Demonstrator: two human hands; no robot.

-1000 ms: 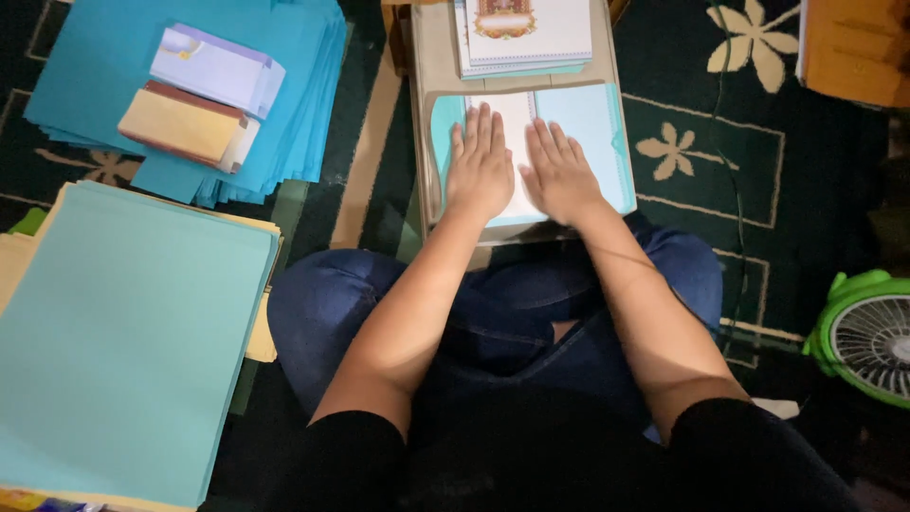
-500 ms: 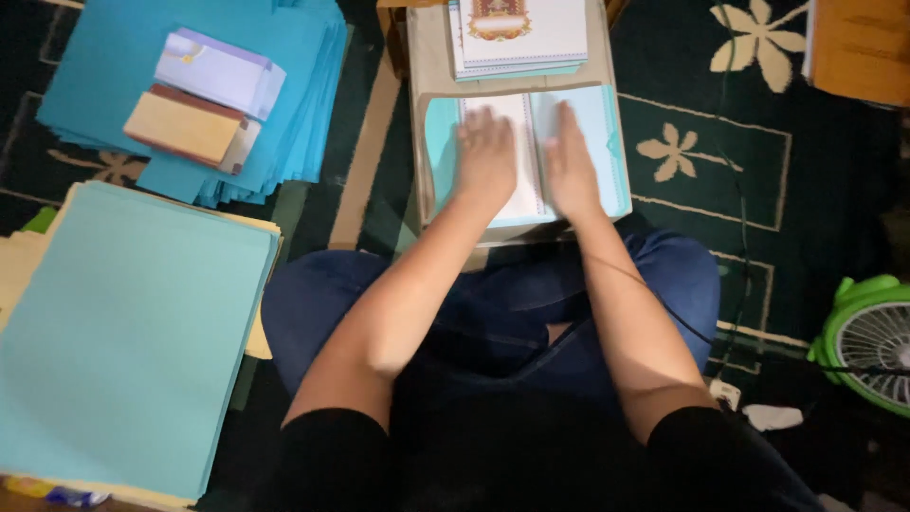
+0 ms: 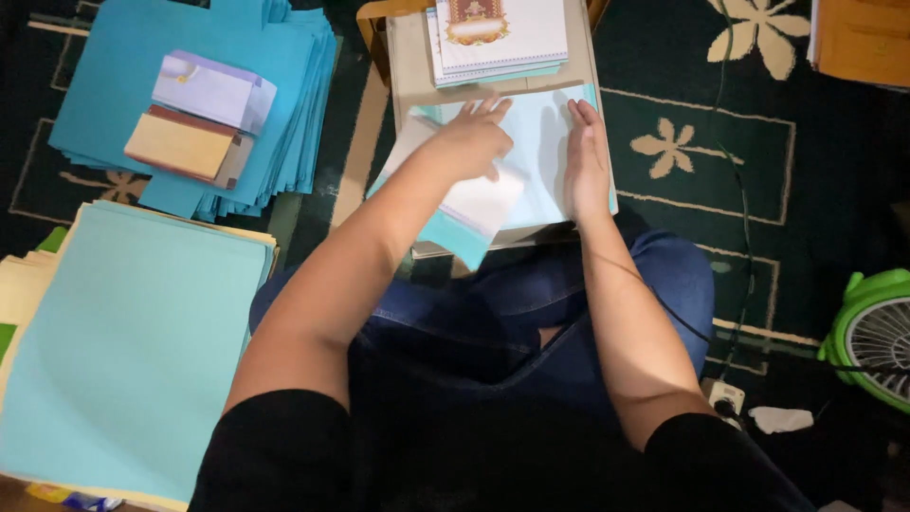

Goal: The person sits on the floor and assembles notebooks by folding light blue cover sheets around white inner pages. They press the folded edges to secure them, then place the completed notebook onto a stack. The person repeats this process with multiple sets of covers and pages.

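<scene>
Item: pale blue folded sheet (image 3: 531,161), lying on the small low table (image 3: 408,57) before the knees. It is being pressed flat by the right hand (image 3: 586,156), fingers together. One flap is being turned over by the left hand (image 3: 471,142), fingers loosely spread. Edges are best being aligned before creasing.
</scene>
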